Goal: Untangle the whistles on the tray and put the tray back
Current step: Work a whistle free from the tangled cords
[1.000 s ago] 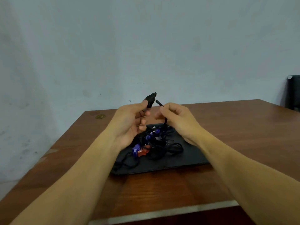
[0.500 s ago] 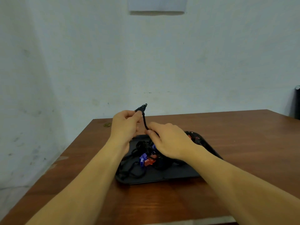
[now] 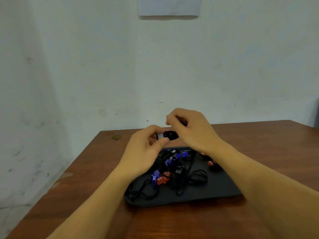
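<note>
A black tray [image 3: 215,190] lies on the wooden table [image 3: 276,152] with a tangle of blue, red and black whistles [image 3: 165,173] on black cords. Above the tray's far edge, my left hand [image 3: 145,152] pinches a black whistle [image 3: 170,135] between thumb and fingers. My right hand [image 3: 191,130] is raised just beyond it, fingers curled around something dark that looks like the cord, blurred by motion. More red whistles [image 3: 211,163] lie beside my right wrist.
A small brass-coloured object [image 3: 116,137] sits at the table's far left corner. A pale wall stands right behind the table, with a paper sheet [image 3: 169,6] pinned high up. A dark object [image 3: 316,114] shows at the right edge.
Both hands rose above the tray's far edge. My right hand moved up from the pile. The black whistle now sits between the two hands. The camera tilted upward.
</note>
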